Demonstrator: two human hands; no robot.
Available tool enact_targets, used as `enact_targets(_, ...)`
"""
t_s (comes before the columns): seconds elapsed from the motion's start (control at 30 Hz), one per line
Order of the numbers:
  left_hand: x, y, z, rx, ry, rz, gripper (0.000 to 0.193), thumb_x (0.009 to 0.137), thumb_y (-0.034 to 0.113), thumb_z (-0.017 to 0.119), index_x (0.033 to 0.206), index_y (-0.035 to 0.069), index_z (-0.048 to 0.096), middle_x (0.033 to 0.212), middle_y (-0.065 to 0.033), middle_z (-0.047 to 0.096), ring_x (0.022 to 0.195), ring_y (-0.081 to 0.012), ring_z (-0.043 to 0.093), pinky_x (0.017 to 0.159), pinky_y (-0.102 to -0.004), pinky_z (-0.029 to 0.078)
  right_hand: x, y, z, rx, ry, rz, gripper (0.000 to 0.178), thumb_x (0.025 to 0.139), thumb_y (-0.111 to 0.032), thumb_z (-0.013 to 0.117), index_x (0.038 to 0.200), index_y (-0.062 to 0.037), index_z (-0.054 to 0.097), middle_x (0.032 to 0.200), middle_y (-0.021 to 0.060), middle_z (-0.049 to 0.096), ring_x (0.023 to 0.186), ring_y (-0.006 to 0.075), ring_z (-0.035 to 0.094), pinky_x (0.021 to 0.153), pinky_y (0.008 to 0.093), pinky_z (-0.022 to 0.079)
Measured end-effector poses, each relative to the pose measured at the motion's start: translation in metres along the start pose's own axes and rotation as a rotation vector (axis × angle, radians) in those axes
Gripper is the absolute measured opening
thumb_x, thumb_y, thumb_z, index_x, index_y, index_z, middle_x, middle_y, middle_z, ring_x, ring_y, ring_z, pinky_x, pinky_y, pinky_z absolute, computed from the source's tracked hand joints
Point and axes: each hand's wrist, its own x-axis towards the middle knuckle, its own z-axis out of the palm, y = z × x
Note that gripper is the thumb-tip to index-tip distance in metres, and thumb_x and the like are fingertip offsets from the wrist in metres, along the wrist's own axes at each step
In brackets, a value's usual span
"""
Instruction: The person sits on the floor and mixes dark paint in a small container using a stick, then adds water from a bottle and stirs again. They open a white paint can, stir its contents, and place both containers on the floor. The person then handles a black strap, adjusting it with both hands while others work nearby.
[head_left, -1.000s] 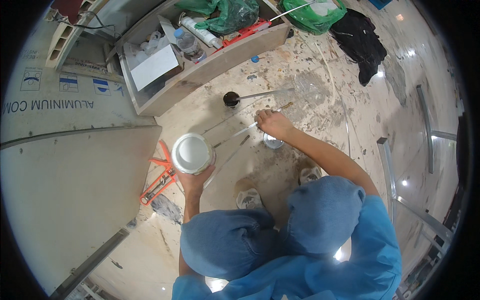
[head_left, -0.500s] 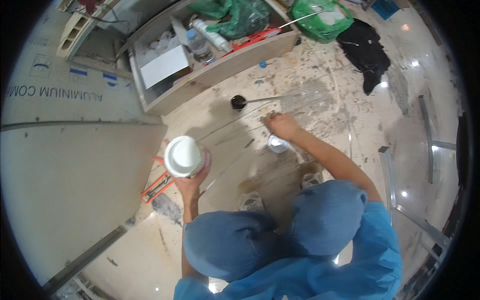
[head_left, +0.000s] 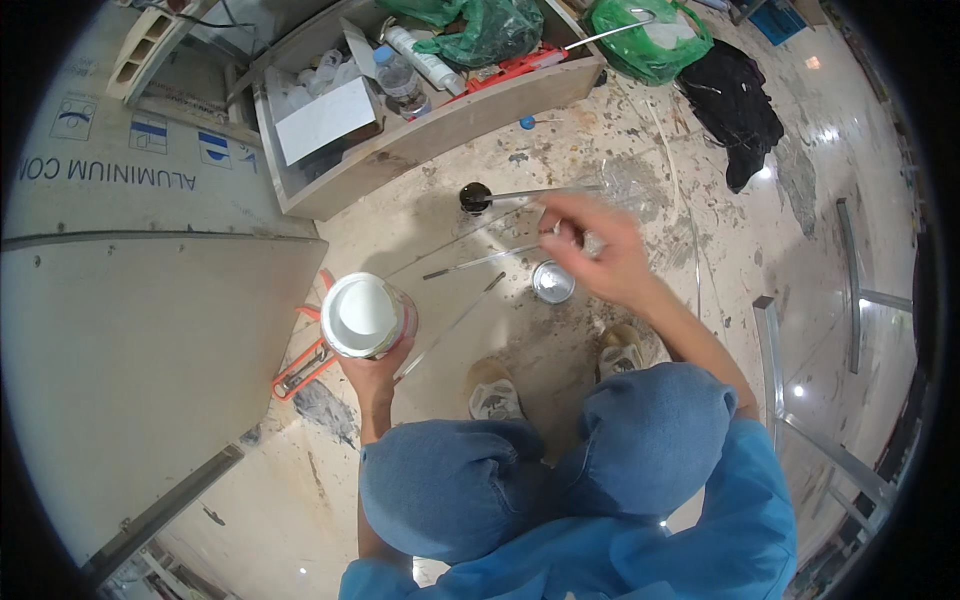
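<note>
I crouch on a paint-spattered floor. My left hand [head_left: 375,368] grips from below a round can [head_left: 363,316] whose open top shows white. My right hand [head_left: 600,250] hovers blurred above the floor with its fingers curled, and I cannot make out anything in it. Just below it a round silvery lid [head_left: 553,282] lies flat on the floor. Thin metal rods [head_left: 480,262] lie between the can and the lid. A small black round cap [head_left: 474,197] rests further off, against a long metal rod.
A large grey panel [head_left: 150,350] fills the left. An orange tool [head_left: 300,365] lies at its edge. A wooden box [head_left: 440,115] holds a bottle, a tube, white paper and green bags. Black cloth [head_left: 740,105] lies far right, metal profiles [head_left: 775,360] near right.
My right hand has lifted off the silvery lid on the floor and moved up and away from me. The can stays in my left hand.
</note>
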Motion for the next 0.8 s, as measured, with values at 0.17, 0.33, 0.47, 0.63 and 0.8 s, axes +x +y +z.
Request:
enact_targets(0.17, 0.002, 0.017, 0.001, -0.004, -0.023, -0.037, 0.096, 0.058, -0.003, 0.088, 0.147, 0.007, 0.053, 0.141, -0.0073, 0.063, 0.131, -0.0232, 0.059, 0.117, -0.0410, 0.043, 0.047, -0.118, -0.093, 0.187, 0.355, -0.633, 0.055, 0.089, -0.015, 0.076, 0.140, -0.0005, 0.063, 0.112, 0.0101, 0.071, 0.078, 0.0127, 0.061, 0.068, 0.0268, 0.050)
enact_targets(0.33, 0.004, 0.011, 0.005, -0.003, 0.002, -0.056, 0.097, 0.058, 0.000, 0.090, 0.148, 0.006, 0.053, 0.138, -0.0079, 0.063, 0.130, -0.0237, 0.060, 0.115, -0.0412, 0.045, 0.064, -0.150, -0.146, 0.076, 0.465, -0.781, 0.054, 0.089, -0.014, 0.075, 0.140, -0.0003, 0.063, 0.114, 0.0106, 0.071, 0.081, 0.0136, 0.062, 0.070, 0.0276, 0.050)
enact_targets(0.47, 0.020, 0.005, 0.010, 0.095, 0.010, 0.041, 0.099, 0.058, 0.000, 0.092, 0.147, 0.006, 0.050, 0.135, -0.0085, 0.064, 0.127, -0.0237, 0.062, 0.113, -0.0405, 0.047, 0.059, -0.155, -0.177, -0.009, 0.569, -0.781, 0.053, 0.090, -0.013, 0.074, 0.140, -0.0001, 0.063, 0.115, 0.0111, 0.071, 0.084, 0.0143, 0.062, 0.072, 0.0283, 0.050)
enact_targets(0.63, 0.050, 0.019, 0.034, 0.076, -0.063, 0.052, 0.099, 0.058, 0.001, 0.092, 0.147, 0.006, 0.049, 0.135, -0.0085, 0.064, 0.127, -0.0238, 0.062, 0.112, -0.0408, 0.048, 0.044, -0.140, -0.211, -0.038, 0.710, -0.718, 0.051, 0.091, -0.012, 0.073, 0.139, 0.0001, 0.063, 0.117, 0.0117, 0.070, 0.087, 0.0152, 0.062, 0.075, 0.0291, 0.050)
enact_targets(0.8, 0.076, 0.064, 0.056, 0.106, -0.150, 0.104, 0.099, 0.058, 0.001, 0.092, 0.147, 0.006, 0.049, 0.134, -0.0086, 0.064, 0.127, -0.0239, 0.062, 0.111, -0.0412, 0.049, 0.011, -0.148, -0.241, 0.014, 0.868, -0.608, 0.050, 0.091, -0.011, 0.072, 0.139, 0.0003, 0.063, 0.119, 0.0123, 0.070, 0.090, 0.0160, 0.062, 0.078, 0.0300, 0.051)
